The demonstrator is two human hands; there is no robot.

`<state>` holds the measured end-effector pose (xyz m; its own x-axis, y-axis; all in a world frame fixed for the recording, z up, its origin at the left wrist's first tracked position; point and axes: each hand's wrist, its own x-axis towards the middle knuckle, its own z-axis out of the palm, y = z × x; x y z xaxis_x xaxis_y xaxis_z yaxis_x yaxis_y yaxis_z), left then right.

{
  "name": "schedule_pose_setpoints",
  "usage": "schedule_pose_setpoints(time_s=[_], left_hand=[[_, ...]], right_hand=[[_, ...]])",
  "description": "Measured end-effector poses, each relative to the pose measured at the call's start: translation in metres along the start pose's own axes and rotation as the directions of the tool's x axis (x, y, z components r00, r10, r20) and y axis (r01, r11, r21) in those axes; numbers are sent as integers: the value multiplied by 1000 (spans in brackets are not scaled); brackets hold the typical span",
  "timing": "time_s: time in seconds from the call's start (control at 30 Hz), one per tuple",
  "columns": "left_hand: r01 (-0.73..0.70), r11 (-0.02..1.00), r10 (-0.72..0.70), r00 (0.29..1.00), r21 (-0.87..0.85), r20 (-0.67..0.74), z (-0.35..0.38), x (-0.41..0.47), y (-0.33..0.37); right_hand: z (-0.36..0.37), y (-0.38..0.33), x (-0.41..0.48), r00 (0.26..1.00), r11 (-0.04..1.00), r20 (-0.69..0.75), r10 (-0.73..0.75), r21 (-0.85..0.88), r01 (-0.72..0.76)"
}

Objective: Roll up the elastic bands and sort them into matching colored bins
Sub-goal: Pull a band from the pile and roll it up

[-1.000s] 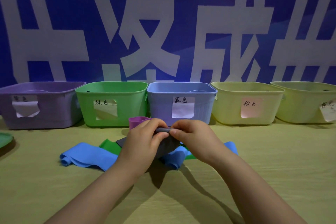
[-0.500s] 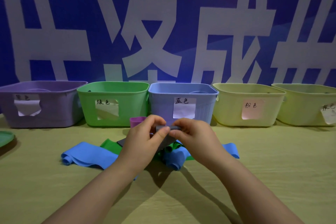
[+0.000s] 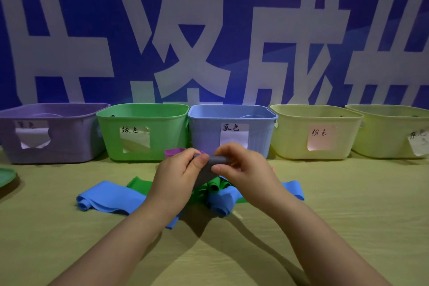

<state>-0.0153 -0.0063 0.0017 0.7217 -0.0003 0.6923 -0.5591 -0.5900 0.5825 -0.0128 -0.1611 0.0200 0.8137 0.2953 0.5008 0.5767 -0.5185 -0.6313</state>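
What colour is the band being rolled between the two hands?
Grey. The band shows best in the head view, pinched between both hands.

Grey band [image 3: 210, 166], partly rolled, lifted just before the blue bin [image 3: 232, 123]. Blue band [image 3: 111, 197] and green band [image 3: 139, 184] sprawled loose nearer than that bin; purple roll [image 3: 173, 153] beside it.

The table [image 3: 348, 204] carries five bins [image 3: 144, 132], loose blue bands [image 3: 111, 197] and a green band [image 3: 139, 184].
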Motion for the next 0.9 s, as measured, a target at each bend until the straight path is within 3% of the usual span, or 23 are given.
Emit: schedule_pose_setpoints(time_s=[0.2,0.43,0.6,0.73,0.9], left_hand=[[20,998,-16,997,-53,78,3,-3,0],[-21,999,20,999,29,25,0,-4,2],[28,999,-26,999,-34,44,0,-4,5],[53,997,-49,997,-57,67,2,-9,8],[-44,999,44,998,8,42,-1,-8,8]], right_hand=[[-4,1,2,999,988,37,-5,-155,10],[-3,1,0,999,998,24,49,-33,-48],[3,4,3,998,994,-56,29,111,-23],[4,3,2,997,996,-63,46,77,-41],[5,1,1,999,997,-15,38,75,-37]])
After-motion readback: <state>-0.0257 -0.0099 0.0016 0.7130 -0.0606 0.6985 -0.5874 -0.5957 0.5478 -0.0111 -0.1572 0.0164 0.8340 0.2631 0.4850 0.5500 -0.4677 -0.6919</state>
